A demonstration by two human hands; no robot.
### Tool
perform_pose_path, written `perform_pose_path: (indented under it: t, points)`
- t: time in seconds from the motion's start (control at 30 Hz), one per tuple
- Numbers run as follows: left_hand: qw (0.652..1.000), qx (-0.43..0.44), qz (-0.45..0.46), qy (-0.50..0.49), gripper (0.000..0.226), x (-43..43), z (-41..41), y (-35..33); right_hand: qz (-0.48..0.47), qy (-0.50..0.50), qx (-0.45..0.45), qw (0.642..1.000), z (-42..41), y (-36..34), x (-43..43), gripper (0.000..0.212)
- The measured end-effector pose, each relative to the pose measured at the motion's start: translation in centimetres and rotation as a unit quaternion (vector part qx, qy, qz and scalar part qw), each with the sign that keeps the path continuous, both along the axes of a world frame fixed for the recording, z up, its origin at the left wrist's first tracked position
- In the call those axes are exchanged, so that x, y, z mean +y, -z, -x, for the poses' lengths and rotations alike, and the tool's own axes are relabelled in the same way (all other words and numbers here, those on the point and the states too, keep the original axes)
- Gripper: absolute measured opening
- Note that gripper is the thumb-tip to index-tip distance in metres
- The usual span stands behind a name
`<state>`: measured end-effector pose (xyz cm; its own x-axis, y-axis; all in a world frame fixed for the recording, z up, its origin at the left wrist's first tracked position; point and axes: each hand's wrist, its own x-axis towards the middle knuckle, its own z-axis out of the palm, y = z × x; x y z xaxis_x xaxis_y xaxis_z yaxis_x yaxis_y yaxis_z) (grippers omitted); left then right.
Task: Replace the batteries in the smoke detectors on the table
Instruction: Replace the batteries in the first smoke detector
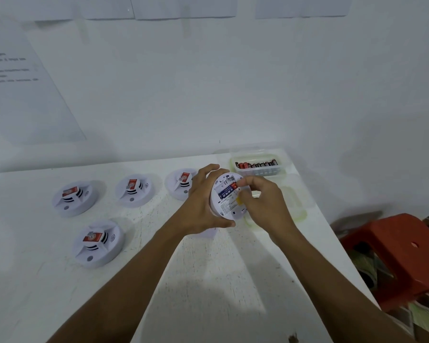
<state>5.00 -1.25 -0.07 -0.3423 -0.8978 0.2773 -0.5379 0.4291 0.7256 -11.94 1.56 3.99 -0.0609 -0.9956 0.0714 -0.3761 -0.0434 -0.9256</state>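
My left hand (200,201) grips a white round smoke detector (227,206), held up with its back towards me. A blue and red battery (227,189) lies in its open compartment. My right hand (263,204) pinches the red end of that battery with thumb and fingertips. Several more white detectors lie face up on the table, among them one at the front left (97,243), one at the far left (73,198) and one further back (133,190).
A clear plastic box (259,167) full of red and black batteries stands at the table's back right. Its lid (296,206) lies just behind my right hand. A red plastic stool (401,256) stands beyond the white table's (208,280) right edge. The wall is close behind.
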Motion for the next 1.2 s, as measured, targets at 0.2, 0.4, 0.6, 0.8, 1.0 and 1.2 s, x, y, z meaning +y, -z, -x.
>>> perform_pose_path:
  t: [0.2, 0.4, 0.6, 0.8, 1.0, 1.2]
  points:
    - [1.000, 0.001, 0.003, 0.004, 0.105, 0.4, -0.1, 0.1, -0.042, 0.001, -0.057, 0.998, -0.5, 0.1, 0.2, 0.015]
    - [1.000, 0.024, 0.003, 0.019, 0.096, 0.5, -0.5, -0.2, -0.025, 0.011, -0.073, 0.997, -0.6, 0.1, 0.2, 0.011]
    - [0.995, 0.091, -0.035, 0.027, 0.092, 0.9, -0.7, -0.1, 0.022, 0.029, -0.046, 0.998, -1.4, 0.1, 0.1, 0.005]
    - [0.999, 0.047, -0.009, 0.005, 0.092, 1.1, -0.3, -1.2, 0.131, 0.072, 0.013, 0.989, -1.4, -0.4, 0.5, 0.011]
    - [0.999, 0.029, -0.004, 0.021, 0.110, 0.4, -1.4, -1.7, 0.080, 0.043, -0.146, 0.985, 2.3, -2.0, -0.9, 0.011]
    - [1.000, 0.007, -0.012, 0.026, 0.109, -0.2, -1.7, -1.8, -0.012, -0.029, 0.065, 0.997, 6.7, -1.5, -3.1, 0.009]
